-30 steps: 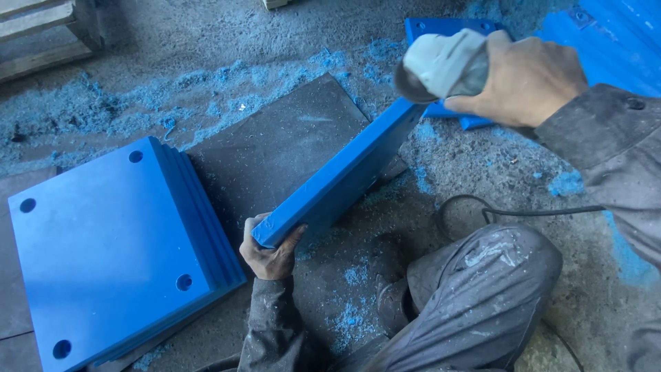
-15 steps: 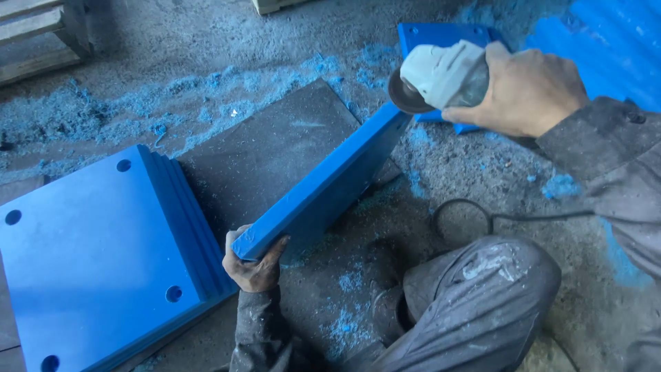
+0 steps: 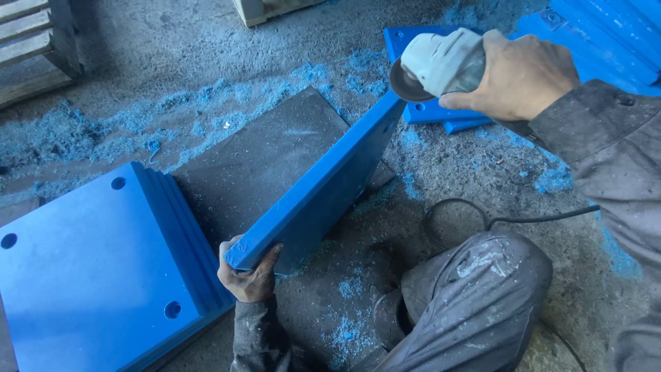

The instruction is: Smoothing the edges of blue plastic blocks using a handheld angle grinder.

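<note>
We are steadying the blue plastic slab (image 3: 323, 189) on edge over the dark mat (image 3: 265, 155) — left hand (image 3: 249, 275) clamped on its near corner, right hand (image 3: 520, 76) gripping the angle grinder (image 3: 441, 65), its disc seemingly touching the far corner — light, even passes are serving best.

— What colour is the plate (image 3: 323, 189)?
— Solid blue, like the stack (image 3: 89, 269) and the shavings (image 3: 89, 127) on the grey floor (image 3: 172, 41).
— And the grinder (image 3: 441, 63)?
— Pale grey with a dark disc. The mat (image 3: 268, 158) is dark grey, the trousers (image 3: 475, 296) grey with pale smears.
</note>
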